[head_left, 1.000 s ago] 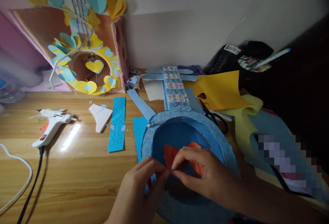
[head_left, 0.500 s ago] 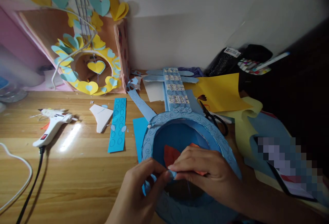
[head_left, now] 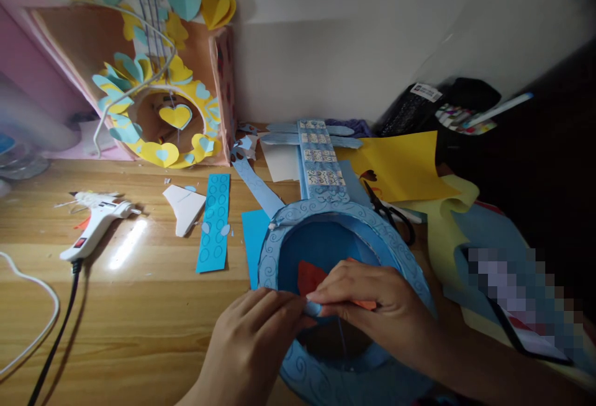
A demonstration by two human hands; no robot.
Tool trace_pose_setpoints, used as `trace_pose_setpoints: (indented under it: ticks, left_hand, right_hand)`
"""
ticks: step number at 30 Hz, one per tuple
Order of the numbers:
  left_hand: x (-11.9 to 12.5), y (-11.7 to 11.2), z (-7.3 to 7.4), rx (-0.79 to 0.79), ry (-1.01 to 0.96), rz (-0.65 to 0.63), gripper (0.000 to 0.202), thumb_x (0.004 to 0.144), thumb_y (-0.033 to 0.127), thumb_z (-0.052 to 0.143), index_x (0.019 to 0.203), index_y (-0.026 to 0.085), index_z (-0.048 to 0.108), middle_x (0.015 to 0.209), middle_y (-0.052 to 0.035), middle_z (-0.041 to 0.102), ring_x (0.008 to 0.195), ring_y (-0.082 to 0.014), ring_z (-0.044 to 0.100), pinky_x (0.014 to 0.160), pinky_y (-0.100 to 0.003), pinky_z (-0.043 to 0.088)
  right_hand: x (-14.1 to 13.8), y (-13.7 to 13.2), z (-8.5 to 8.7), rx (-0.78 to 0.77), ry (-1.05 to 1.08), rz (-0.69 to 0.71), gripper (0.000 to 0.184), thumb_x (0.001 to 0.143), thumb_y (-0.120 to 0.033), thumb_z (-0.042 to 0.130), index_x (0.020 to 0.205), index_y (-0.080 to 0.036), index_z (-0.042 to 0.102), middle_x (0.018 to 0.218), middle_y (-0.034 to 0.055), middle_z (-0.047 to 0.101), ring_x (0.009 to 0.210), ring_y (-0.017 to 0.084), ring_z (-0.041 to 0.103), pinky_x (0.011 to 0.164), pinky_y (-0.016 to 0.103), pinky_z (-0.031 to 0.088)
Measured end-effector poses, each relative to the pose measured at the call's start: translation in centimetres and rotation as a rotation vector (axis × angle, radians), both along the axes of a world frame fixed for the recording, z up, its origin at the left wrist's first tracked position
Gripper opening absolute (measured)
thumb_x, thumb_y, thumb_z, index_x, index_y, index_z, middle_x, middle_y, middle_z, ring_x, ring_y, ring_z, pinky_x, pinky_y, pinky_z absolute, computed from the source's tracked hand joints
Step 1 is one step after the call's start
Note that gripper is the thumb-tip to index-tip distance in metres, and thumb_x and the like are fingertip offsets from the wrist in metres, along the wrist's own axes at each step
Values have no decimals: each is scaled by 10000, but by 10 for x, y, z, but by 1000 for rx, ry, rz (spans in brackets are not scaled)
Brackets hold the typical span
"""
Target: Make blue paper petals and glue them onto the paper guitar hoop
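Observation:
Between my two hands is a small light-blue paper piece, pinched from both sides by the fingertips. My left hand is closed on its left end, and my right hand grips the right end with thumb and fingers. Just below them lies a round blue paper craft with swirls drawn on its rim, a wide hole and a banded neck. Inside the hole a red paper shape shows, with an orange paper piece partly behind my right hand. My hands hide part of the hole.
A white glue gun lies at the left with its black cord. Near it are a white paper piece and a blue strip with drawn circles. Scissors, yellow paper and a phone lie right. A heart-decorated box stands behind.
My left hand has turned over the small paper piece, its fingers now closer together with their backs upward. The right hand keeps its pinch almost in place.

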State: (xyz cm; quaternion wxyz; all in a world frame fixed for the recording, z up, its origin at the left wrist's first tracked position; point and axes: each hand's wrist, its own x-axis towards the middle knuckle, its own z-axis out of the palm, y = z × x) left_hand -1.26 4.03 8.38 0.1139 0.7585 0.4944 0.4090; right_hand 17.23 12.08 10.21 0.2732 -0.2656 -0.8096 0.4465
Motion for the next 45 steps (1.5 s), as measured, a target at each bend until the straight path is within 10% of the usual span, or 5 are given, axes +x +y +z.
trace_pose_setpoints:
  ticks: [14, 28, 45]
  left_hand:
    - [-5, 0, 8, 137, 182, -20, 341, 953, 135, 281, 987, 110, 620, 857, -85, 716, 714, -158, 643, 630, -260, 517]
    - [-3, -4, 8, 71, -106, 62, 154, 814, 99, 629, 959, 147, 649, 850, -25, 721, 746, -111, 657, 690, -210, 519]
    - [-12, -11, 14, 64, -117, -85, 287, 753, -29, 606, 1015, 84, 638, 946, -79, 717, 778, -134, 638, 682, -238, 540]
  right_hand:
    - [-5, 0, 8, -29, 77, -37, 193, 794, -124, 663, 933, -252, 701, 766, 0, 728, 720, 117, 666, 674, 235, 543]
    - [-8, 1, 19, -30, 38, -13, 168, 806, -140, 648, 911, -253, 714, 746, 22, 711, 709, 129, 673, 604, 210, 545]
    - [-9, -4, 19, -59, 133, 21, 174, 792, -121, 664, 890, -261, 695, 737, 13, 706, 710, 133, 663, 630, 239, 534]
